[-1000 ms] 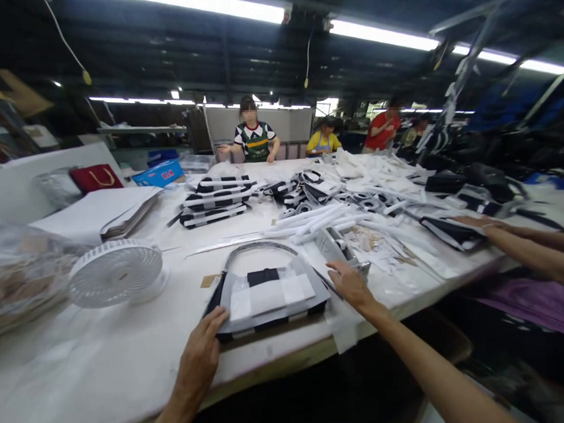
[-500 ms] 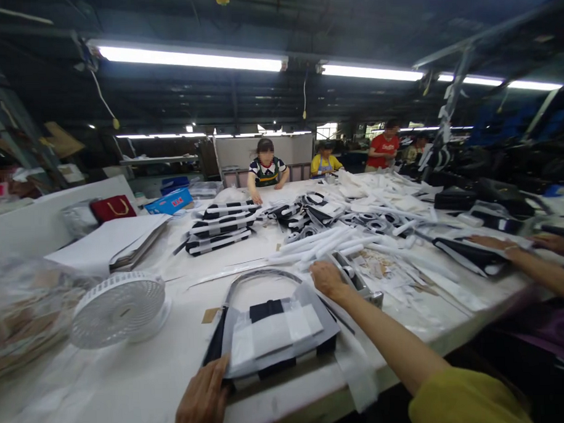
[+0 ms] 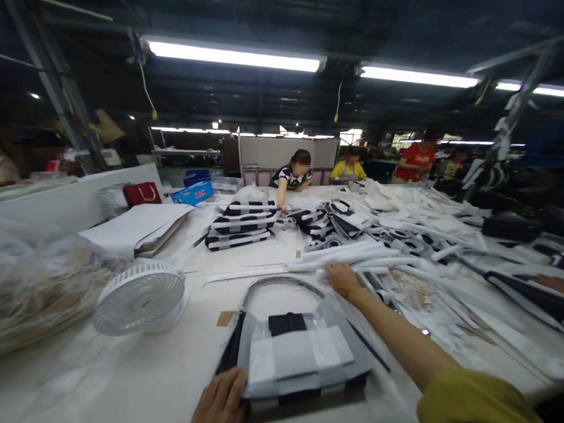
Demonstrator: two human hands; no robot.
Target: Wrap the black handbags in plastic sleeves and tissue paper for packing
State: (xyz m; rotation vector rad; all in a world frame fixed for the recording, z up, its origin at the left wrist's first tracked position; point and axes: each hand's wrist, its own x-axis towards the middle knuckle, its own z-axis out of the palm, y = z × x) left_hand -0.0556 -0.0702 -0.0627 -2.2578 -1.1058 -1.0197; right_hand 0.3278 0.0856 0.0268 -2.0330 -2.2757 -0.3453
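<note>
Through the head view I see the white desk point(image 3: 126, 390), with the wrapped bag point(image 3: 303, 356) lying flat on its near side. Beyond the bag, the white tubes point(image 3: 343, 254) lie in a loose bundle, long axis running across my view. My right hand point(image 3: 344, 282) is the nearer one: the tubes lie at and just beyond its bent fingers, though I cannot tell whether these grip one. My left hand point(image 3: 219, 404), well apart from the tubes, is at the bag's near-left corner; whether its fingers pinch the wrapping, I cannot tell.
</note>
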